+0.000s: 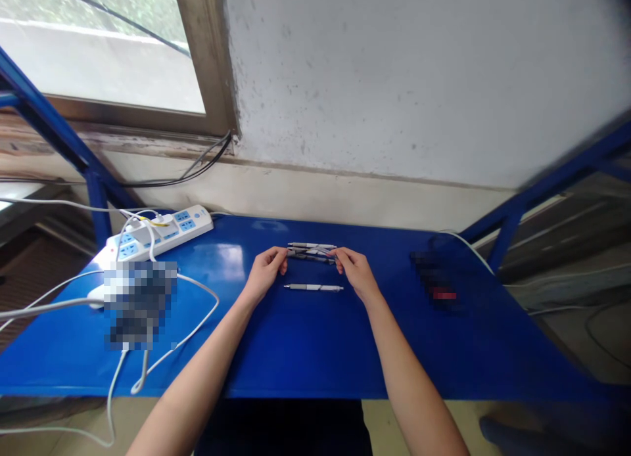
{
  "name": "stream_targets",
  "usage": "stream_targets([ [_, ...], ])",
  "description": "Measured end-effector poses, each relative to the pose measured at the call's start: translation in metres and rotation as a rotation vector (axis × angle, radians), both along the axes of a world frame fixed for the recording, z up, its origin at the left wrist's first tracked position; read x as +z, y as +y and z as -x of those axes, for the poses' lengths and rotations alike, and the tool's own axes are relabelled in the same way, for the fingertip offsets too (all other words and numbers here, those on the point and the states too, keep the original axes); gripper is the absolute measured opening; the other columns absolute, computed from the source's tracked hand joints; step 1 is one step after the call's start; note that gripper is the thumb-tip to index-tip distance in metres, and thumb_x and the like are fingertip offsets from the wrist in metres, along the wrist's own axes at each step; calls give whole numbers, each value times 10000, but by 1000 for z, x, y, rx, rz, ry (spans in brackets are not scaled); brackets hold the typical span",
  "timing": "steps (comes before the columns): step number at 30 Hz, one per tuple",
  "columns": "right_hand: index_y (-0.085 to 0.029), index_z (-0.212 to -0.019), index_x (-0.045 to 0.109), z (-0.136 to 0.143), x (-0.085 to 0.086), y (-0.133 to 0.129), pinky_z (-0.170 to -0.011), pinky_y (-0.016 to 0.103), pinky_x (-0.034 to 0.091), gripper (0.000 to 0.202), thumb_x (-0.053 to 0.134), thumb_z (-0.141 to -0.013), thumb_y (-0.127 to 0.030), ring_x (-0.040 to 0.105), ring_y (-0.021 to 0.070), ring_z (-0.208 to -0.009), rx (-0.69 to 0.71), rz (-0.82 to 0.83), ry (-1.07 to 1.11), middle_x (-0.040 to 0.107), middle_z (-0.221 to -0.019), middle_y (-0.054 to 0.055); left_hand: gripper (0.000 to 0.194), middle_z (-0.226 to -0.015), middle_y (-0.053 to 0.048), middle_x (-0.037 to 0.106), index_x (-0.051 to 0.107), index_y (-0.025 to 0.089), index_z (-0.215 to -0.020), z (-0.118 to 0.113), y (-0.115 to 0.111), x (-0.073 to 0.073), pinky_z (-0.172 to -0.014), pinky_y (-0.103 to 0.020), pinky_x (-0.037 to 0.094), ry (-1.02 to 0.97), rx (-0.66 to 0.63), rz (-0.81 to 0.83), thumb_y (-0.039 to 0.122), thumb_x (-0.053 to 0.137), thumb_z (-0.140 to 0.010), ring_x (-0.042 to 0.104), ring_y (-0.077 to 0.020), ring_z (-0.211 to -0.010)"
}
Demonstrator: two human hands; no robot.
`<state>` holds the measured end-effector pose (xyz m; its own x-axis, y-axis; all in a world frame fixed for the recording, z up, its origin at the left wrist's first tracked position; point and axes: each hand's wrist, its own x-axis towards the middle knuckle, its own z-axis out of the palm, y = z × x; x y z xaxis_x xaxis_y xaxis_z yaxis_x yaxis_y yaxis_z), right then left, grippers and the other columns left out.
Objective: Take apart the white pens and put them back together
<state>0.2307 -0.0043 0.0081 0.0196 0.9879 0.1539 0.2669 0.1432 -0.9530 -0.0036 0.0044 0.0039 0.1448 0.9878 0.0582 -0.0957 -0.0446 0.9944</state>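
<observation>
Both my hands are over the middle of the blue table (296, 351), fingers pinched together. A slim pen (309, 250) spans the gap between them. My left hand (269, 267) grips its left end, and my right hand (353, 269) has its right end between thumb and fingers. Just behind it lies a white and grey pen (320, 246), partly overlapped in view. A dark strip below the held pen may be another pen or a shadow; I cannot tell which. Nearer to me, a separate white and grey pen (313, 287) lies crosswise on the table.
At the left stands a white power strip (200, 223) with blue sockets and plugged-in cables. White cables (217, 305) loop over the table beside a blurred-out dark object (142, 305). Another blurred dark object (434, 278) lies at the right. A wall (369, 193) borders the back.
</observation>
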Motion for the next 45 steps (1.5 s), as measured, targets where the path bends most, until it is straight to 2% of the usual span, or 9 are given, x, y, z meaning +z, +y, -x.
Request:
stream_targets([
  [8,-215,-949,651,3,3,-1,-625,319,506,288,664,-793,-457,597,159,-610,19,-1,280,642,-705,10,459,-425,30,486,593,169,-618,0,-3,3,-448,-224,313,199,-41,-7,564,522,-840,415,-88,-395],
  [16,-180,-878,709,11,2,-4,-609,309,524,314,655,-798,-479,648,177,-651,129,64,184,707,-749,59,431,-450,23,503,612,162,-625,1,-4,6,-444,-215,325,174,-33,-7,538,557,-828,436,-86,-413],
  [20,-166,-806,704,13,0,-3,-500,270,482,356,628,-806,-514,634,171,-592,81,89,143,699,-704,70,274,-637,7,606,657,167,-835,1,-5,11,-521,-218,408,75,-69,-44,432,672,-768,515,-95,-527],
  [24,-158,-753,694,13,0,-3,-456,259,460,399,628,-787,-551,624,169,-565,42,95,167,692,-679,80,392,-739,-12,640,618,178,-1047,-1,-3,7,-531,-227,449,1,-47,-26,444,676,-765,554,-104,-560],
  [30,-161,-728,696,13,0,-1,-451,249,448,378,655,-770,-534,612,157,-549,6,96,209,686,-657,65,470,-546,-15,555,599,133,-697,0,0,-2,-376,-189,313,124,-51,122,575,518,-836,472,-80,-425],
  [33,-163,-709,696,12,0,0,-448,250,441,369,660,-769,-525,606,153,-538,-10,96,230,684,-649,63,351,-618,15,572,618,153,-904,1,-1,0,-418,-170,353,46,-94,23,485,638,-791,480,-63,-462],
  [35,-165,-697,695,11,2,-1,-451,253,441,366,661,-768,-523,600,150,-533,-20,93,244,682,-647,64,404,-651,30,577,578,181,-1048,1,-2,2,-416,-173,374,-12,-79,4,456,674,-768,484,-64,-460],
  [41,-166,-717,700,12,3,-1,-455,255,441,358,664,-769,-519,603,155,-545,-4,94,259,683,-655,65,397,-548,18,534,592,142,-784,1,-2,0,-353,-179,303,61,-73,62,533,548,-841,434,-57,-383],
  [45,-161,-722,698,11,2,-1,-452,253,437,353,667,-773,-509,599,151,-538,-23,83,262,680,-650,62,397,-636,33,574,576,176,-1046,1,-3,2,-414,-181,375,-1,-101,-12,457,664,-780,468,-57,-428],
])
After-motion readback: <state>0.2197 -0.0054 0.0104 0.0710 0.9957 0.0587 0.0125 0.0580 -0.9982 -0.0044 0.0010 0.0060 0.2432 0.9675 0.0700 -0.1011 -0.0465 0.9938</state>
